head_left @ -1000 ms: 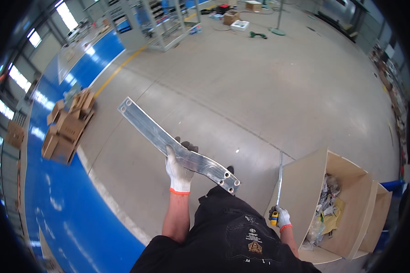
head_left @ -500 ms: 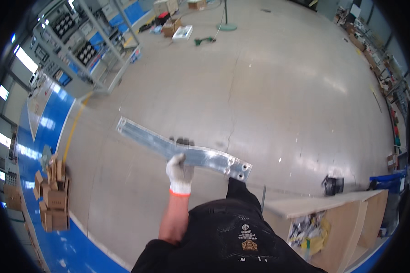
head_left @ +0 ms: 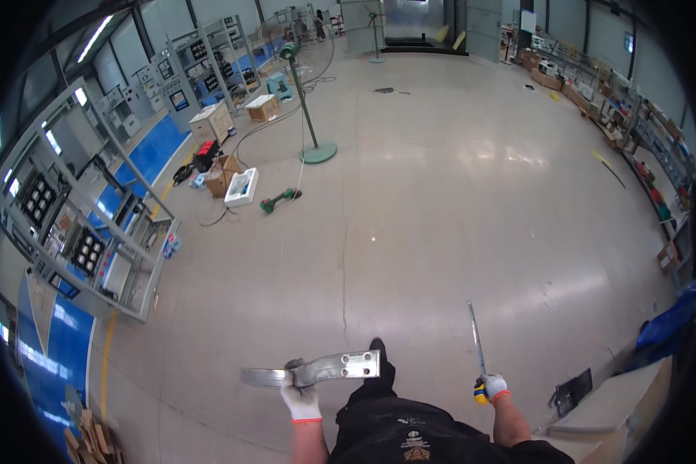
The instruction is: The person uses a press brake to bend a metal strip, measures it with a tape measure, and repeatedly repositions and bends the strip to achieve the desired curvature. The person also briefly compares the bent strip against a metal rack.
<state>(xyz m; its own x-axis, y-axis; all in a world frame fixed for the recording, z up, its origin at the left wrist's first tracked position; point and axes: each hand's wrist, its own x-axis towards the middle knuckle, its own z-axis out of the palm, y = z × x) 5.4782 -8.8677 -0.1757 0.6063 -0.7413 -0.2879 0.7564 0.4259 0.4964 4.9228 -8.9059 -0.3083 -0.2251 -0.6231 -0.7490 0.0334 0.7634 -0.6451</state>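
A bent, shiny metal bar [head_left: 329,370] with round holes at its right end lies across the front of my body. My left hand [head_left: 301,400], in a white glove with grey fingers, is closed round it left of the middle. Off to the right, my gloved right hand [head_left: 496,384] grips a yellow and dark tape measure [head_left: 481,393]. Its metal blade is pulled out and points up and away from me. The two hands are well apart, and the tape does not touch the bar.
Left stands a grey metal frame [head_left: 143,309] with panels. Ahead are a green-based stand [head_left: 319,152], a green power tool [head_left: 280,200], a white tray [head_left: 241,187] and boxes. Near right are a wooden cabinet [head_left: 626,394] and a black object [head_left: 572,393]. Shelves [head_left: 642,139] line the right wall.
My view has lifted and shows more of the hall ahead. The bar, still in my left hand, now sits lower in view and more level. My right hand has come into view with the tape measure.
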